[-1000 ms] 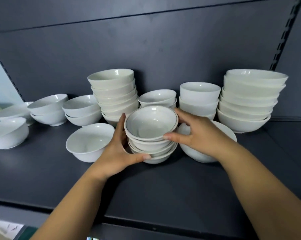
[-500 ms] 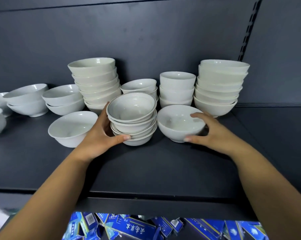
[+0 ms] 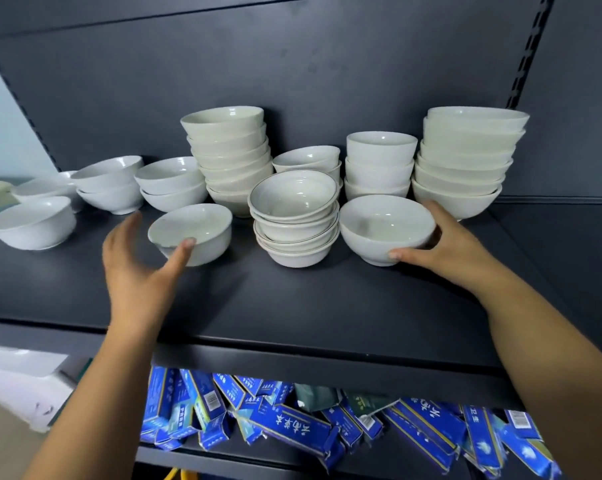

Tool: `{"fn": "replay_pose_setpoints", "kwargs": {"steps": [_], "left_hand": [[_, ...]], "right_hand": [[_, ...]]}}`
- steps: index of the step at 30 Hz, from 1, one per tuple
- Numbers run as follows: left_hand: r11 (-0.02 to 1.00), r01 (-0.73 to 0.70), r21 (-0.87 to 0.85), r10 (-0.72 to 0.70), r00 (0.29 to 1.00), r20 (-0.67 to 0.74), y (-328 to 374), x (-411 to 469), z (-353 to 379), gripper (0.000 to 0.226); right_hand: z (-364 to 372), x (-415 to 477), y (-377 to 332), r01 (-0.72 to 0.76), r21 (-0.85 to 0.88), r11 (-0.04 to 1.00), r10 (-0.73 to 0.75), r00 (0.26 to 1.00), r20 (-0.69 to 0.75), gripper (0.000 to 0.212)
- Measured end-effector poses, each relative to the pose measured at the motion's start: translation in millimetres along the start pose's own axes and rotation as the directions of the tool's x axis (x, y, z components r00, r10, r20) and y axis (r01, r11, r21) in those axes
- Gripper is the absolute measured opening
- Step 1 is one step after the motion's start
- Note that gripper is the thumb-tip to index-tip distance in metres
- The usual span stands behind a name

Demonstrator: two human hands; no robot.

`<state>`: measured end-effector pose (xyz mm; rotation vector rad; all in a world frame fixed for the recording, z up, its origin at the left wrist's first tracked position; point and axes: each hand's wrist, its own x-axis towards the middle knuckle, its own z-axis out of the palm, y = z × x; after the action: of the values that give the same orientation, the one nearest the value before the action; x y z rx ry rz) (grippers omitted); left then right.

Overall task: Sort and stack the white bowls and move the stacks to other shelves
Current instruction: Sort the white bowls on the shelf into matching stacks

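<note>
We record a dark grey shelf [image 3: 292, 306] and back panel [image 3: 188, 64], white bowl stacks [image 3: 228, 157] along the rear, loose bowls [image 3: 29, 223] in front, and blue boxes [image 3: 292, 431] jumbled on the tier below. The right hand [image 3: 445, 244] grips the right bowl [image 3: 386, 223], which stands on the shelf beside the front stack [image 3: 294, 216]. The left hand [image 3: 137, 271] is spread open at the left bowl [image 3: 192, 230]; contact unclear.

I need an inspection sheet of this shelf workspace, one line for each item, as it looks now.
Surface: dark shelf, carrying bowls.
Job's things: white back stacks along the wall; rimmed stack front centre; front-left bowl and front-right bowl stand single beside it.
Clutter: nothing seen.
Hands: left hand open by the front-left bowl; right hand grips the front-right bowl's side.
Cables: nothing seen.
Surroundings: blue boxes below the shelf.
</note>
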<state>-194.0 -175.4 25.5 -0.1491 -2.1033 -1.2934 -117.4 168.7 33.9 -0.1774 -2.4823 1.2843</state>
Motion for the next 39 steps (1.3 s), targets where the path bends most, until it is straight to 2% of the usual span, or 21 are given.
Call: {"fn": "replay_pose_setpoints", "kwargs": {"steps": [2,5,10,13,14,16,19,21,25,26,29,30,33,35,37,39], "left_hand": [[0.985,0.169,0.020,-0.171,0.977,0.129,-7.9,13.5,4.7,0.102],[0.951,0.308,-0.002,-0.296,0.915,0.274,-10.5,21.4,15.0,0.122],[0.935,0.351,0.044,-0.351,0.906,0.236,-8.9,17.7,29.2,0.121],[0.905,0.419,0.072,-0.425,0.888,0.172,-10.9,21.9,28.3,0.110],[0.904,0.418,0.088,-0.427,0.891,0.154,-10.2,21.9,27.6,0.103],[0.915,0.387,0.117,-0.401,0.905,0.140,-6.5,19.4,26.8,0.090],[0.925,0.373,0.067,-0.379,0.911,0.160,-7.1,14.4,23.5,0.089],[0.927,0.375,0.016,-0.371,0.909,0.190,-8.4,12.0,19.6,0.091],[0.892,0.429,-0.145,-0.359,0.865,0.351,-4.2,7.5,12.3,0.097],[0.878,0.442,-0.182,-0.351,0.855,0.382,-1.7,5.9,11.1,0.091],[0.812,0.479,-0.334,-0.317,0.842,0.437,8.4,-5.3,8.9,0.047],[0.787,0.483,-0.383,-0.310,0.847,0.431,13.9,-9.4,8.0,0.039],[0.782,0.403,-0.476,-0.248,0.901,0.355,28.0,-12.2,0.8,0.046],[0.809,0.329,-0.488,-0.187,0.930,0.317,36.8,-7.0,-6.9,0.054],[0.817,0.258,-0.515,-0.097,0.943,0.318,50.3,2.4,-10.9,0.065],[0.815,0.214,-0.539,-0.014,0.936,0.351,65.8,14.6,-5.9,0.075]], "right_hand": [[0.7,-0.6,-0.4,0.021,0.019,1.000,-0.022,1.000,0.008,0.058],[0.8,1.4,3.0,0.012,0.011,1.000,-0.012,1.000,0.003,0.064],[2.3,3.3,5.3,-0.025,0.002,1.000,0.025,1.000,-0.001,0.076],[2.0,3.6,5.4,-0.073,-0.011,0.997,0.073,0.997,0.019,0.107],[1.9,3.8,5.5,-0.079,-0.004,0.997,0.079,0.997,0.021,0.110],[2.3,4.9,5.5,-0.073,0.036,0.997,0.072,0.997,0.023,0.097],[3.8,5.4,4.4,-0.071,0.096,0.993,0.068,0.997,0.031,0.072],[4.3,6.6,5.5,-0.078,0.135,0.988,0.074,0.997,0.038,0.071],[2.8,7.1,6.0,-0.082,0.153,0.985,0.078,0.996,0.033,0.070],[3.0,6.4,4.4,-0.074,0.154,0.985,0.070,0.997,0.031,0.069],[4.4,5.5,1.9,-0.075,0.155,0.985,0.070,0.997,0.041,0.066],[5.0,5.1,1.6,-0.083,0.157,0.984,0.076,0.996,0.052,0.066],[1.9,2.3,-2.6,-0.073,0.170,0.983,0.065,0.997,0.052,0.083],[1.0,-1.4,-14.1,-0.010,0.189,0.982,0.020,0.998,-0.054,0.090],[-0.2,-3.6,-34.5,0.142,0.255,0.957,-0.099,0.980,-0.173,0.075],[-1.0,-2.1,-63.7,0.220,0.330,0.918,-0.172,0.971,-0.169,0.054]]}}
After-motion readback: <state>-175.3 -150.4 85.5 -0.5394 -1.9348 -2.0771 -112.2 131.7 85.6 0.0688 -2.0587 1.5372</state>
